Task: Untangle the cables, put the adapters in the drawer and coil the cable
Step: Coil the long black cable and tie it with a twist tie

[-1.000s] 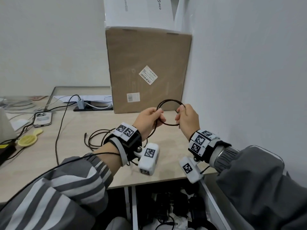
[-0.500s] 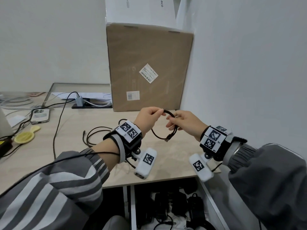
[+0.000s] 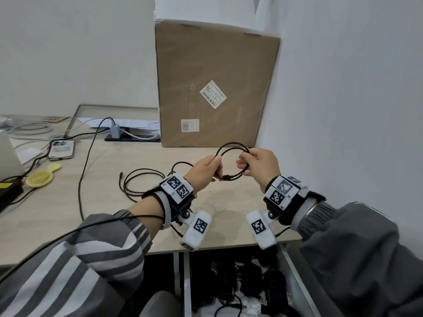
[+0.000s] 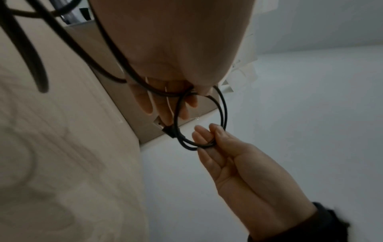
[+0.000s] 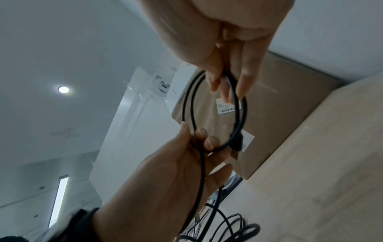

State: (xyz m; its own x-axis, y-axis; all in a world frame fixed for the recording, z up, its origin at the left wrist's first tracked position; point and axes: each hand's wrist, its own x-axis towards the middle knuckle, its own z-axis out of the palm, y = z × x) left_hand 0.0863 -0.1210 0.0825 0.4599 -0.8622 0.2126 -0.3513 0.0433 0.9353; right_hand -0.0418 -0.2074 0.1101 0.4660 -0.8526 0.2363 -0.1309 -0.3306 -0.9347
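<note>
A thin black cable is wound into a small two-turn coil (image 3: 231, 146) held in the air above the desk (image 3: 229, 202). My left hand (image 3: 217, 164) pinches the coil's left side and my right hand (image 3: 246, 160) pinches its right side. The cable's plug (image 3: 227, 177) lies along the bottom of the coil. In the left wrist view the coil (image 4: 225, 113) hangs between both sets of fingers; in the right wrist view the coil (image 5: 189, 101) does too. The rest of the cable (image 3: 137, 181) lies in loose loops on the desk. Black adapters (image 3: 242, 280) lie in the open drawer (image 3: 295, 271) below.
A large cardboard box (image 3: 217, 65) stands just behind my hands, against the white wall (image 3: 343, 110) on the right. At the left are a phone (image 3: 61, 149), a yellow paddle-shaped object (image 3: 41, 178), a long dark cord (image 3: 83, 179) and a charger on a power strip (image 3: 132, 138).
My right hand has swung up and round from the low hanging loop, adding a turn. The coil now stands higher and rounder between both hands.
</note>
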